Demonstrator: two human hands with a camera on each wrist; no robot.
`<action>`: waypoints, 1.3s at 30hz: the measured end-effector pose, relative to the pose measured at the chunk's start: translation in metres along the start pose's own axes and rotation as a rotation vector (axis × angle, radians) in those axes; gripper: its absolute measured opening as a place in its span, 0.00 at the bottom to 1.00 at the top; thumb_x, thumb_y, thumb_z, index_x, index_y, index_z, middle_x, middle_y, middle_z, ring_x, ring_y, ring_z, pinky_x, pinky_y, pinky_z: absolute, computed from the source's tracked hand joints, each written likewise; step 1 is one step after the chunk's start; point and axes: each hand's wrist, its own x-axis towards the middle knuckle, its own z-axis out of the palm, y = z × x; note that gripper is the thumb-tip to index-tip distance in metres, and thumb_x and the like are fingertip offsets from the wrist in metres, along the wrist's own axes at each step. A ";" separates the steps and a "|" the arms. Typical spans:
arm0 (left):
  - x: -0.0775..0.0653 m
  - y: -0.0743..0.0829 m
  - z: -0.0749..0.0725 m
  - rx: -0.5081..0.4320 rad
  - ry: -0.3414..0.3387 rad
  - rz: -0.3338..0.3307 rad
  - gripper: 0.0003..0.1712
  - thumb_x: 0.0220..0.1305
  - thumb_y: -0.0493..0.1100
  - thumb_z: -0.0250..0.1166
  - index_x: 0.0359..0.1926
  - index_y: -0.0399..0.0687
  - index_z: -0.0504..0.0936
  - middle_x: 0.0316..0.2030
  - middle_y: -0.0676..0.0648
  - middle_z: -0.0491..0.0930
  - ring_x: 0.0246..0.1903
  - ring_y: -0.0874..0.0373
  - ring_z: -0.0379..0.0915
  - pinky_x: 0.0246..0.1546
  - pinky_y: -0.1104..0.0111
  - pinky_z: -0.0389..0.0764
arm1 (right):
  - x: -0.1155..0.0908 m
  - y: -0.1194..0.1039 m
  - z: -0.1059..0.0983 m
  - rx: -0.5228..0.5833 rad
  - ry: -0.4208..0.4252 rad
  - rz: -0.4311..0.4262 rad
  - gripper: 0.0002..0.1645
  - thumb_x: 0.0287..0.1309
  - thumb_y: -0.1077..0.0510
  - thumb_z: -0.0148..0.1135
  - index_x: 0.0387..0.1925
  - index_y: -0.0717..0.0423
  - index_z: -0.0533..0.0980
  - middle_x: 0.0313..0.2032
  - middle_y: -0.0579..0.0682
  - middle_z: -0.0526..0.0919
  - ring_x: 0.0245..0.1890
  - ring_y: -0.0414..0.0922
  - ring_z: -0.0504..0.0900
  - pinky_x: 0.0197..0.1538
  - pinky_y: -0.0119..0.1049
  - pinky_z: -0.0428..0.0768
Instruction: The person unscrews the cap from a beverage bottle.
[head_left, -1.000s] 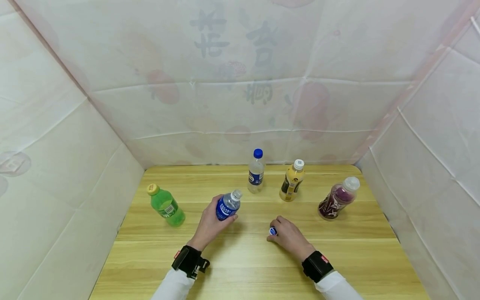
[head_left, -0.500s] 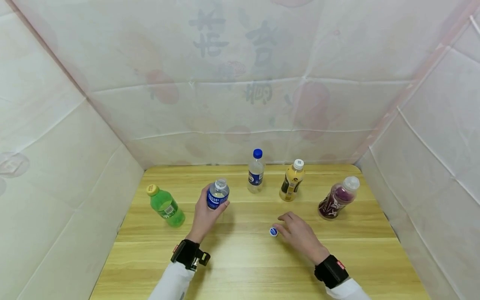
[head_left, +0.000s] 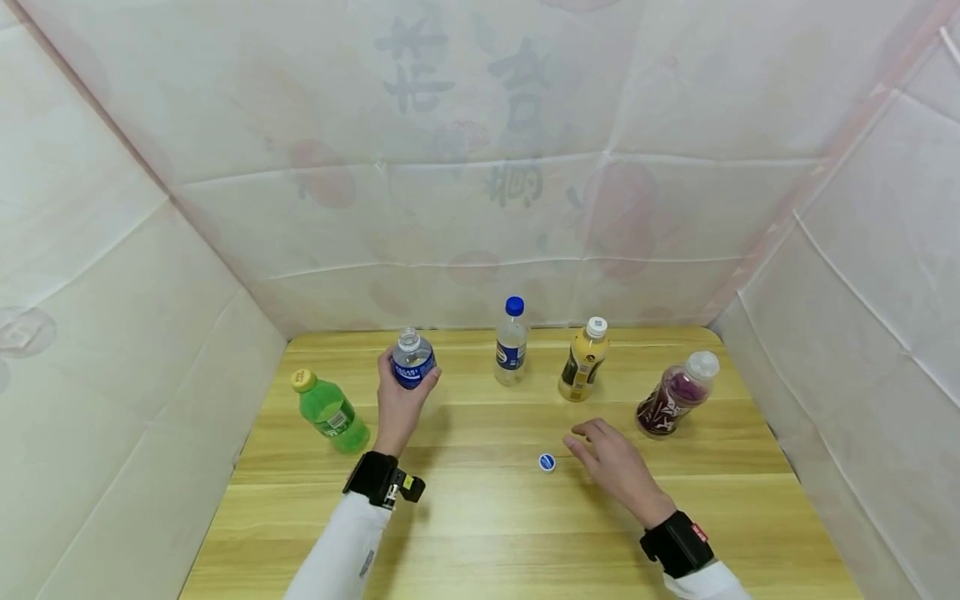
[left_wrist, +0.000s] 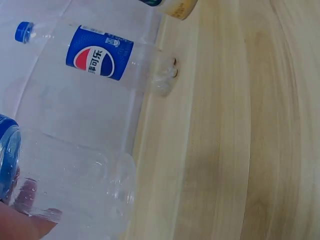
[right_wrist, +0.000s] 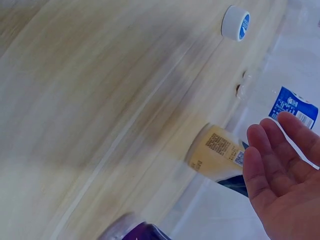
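My left hand point(head_left: 397, 410) grips a clear plastic drink bottle point(head_left: 413, 367) with a blue label, at the back left of the table. The bottle's mouth is uncapped. In the left wrist view its transparent lower part point(left_wrist: 75, 175) shows, with fingertips seen through it; whether the base touches the table I cannot tell. A white bottle cap point(head_left: 547, 462) with a blue top lies on the table, left of my right hand point(head_left: 618, 471). That hand holds nothing, and its fingers are relaxed and extended. The right wrist view shows the cap point(right_wrist: 235, 23) apart from the fingers point(right_wrist: 262, 172).
A green bottle point(head_left: 333, 414) stands left of my left hand. Along the back are a blue-capped Pepsi bottle point(head_left: 512, 350) and a yellow bottle point(head_left: 582, 367). A dark purple bottle point(head_left: 671, 400) stands at the right. Cloth walls point(head_left: 480, 217) enclose the wooden table point(head_left: 480, 533).
My left hand has carried the uncapped bottle left and toward the back of the table. My right hand has let go of the cap and moved right, leaving it on the table.
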 end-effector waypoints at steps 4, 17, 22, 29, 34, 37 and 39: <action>0.009 -0.004 0.005 -0.006 0.018 -0.029 0.50 0.63 0.51 0.75 0.76 0.51 0.54 0.66 0.34 0.69 0.64 0.39 0.69 0.63 0.44 0.73 | 0.000 0.000 0.000 0.012 0.014 -0.006 0.22 0.74 0.44 0.61 0.52 0.58 0.83 0.48 0.52 0.85 0.47 0.51 0.85 0.50 0.50 0.84; 0.023 -0.023 0.014 -0.002 0.044 -0.052 0.53 0.63 0.53 0.76 0.76 0.51 0.51 0.68 0.32 0.67 0.66 0.38 0.68 0.65 0.44 0.71 | 0.004 -0.008 0.000 0.027 0.010 -0.024 0.20 0.73 0.46 0.63 0.52 0.58 0.83 0.48 0.51 0.85 0.47 0.49 0.86 0.50 0.49 0.85; 0.026 -0.031 0.017 0.017 0.058 -0.040 0.53 0.63 0.51 0.76 0.76 0.50 0.51 0.69 0.31 0.66 0.67 0.37 0.66 0.67 0.44 0.69 | 0.005 -0.009 0.003 0.014 -0.003 -0.032 0.20 0.73 0.45 0.62 0.52 0.57 0.83 0.48 0.51 0.85 0.47 0.49 0.85 0.51 0.47 0.85; 0.028 -0.040 0.019 0.022 0.059 -0.040 0.53 0.63 0.48 0.76 0.76 0.50 0.50 0.70 0.31 0.64 0.68 0.37 0.65 0.69 0.44 0.68 | 0.006 -0.014 0.003 0.021 -0.024 -0.030 0.20 0.73 0.47 0.63 0.52 0.58 0.83 0.48 0.52 0.85 0.47 0.49 0.85 0.51 0.47 0.85; 0.031 -0.044 0.020 0.016 0.053 -0.047 0.53 0.63 0.46 0.76 0.76 0.48 0.49 0.70 0.30 0.64 0.68 0.36 0.65 0.68 0.43 0.68 | 0.007 -0.016 0.003 0.013 -0.014 -0.041 0.18 0.73 0.49 0.63 0.51 0.59 0.83 0.47 0.51 0.85 0.45 0.47 0.85 0.49 0.46 0.85; 0.032 -0.045 0.020 0.010 0.052 -0.056 0.53 0.62 0.47 0.77 0.75 0.49 0.49 0.70 0.30 0.63 0.68 0.36 0.65 0.69 0.44 0.68 | 0.007 -0.016 0.003 0.016 -0.008 -0.040 0.18 0.72 0.49 0.64 0.51 0.58 0.83 0.46 0.50 0.84 0.44 0.46 0.85 0.48 0.45 0.85; 0.032 -0.046 0.020 0.002 0.048 -0.061 0.54 0.62 0.47 0.77 0.76 0.49 0.48 0.71 0.30 0.63 0.68 0.36 0.64 0.69 0.44 0.67 | 0.007 -0.015 0.003 0.020 -0.008 -0.038 0.18 0.73 0.48 0.63 0.51 0.58 0.83 0.47 0.50 0.84 0.44 0.46 0.85 0.48 0.45 0.85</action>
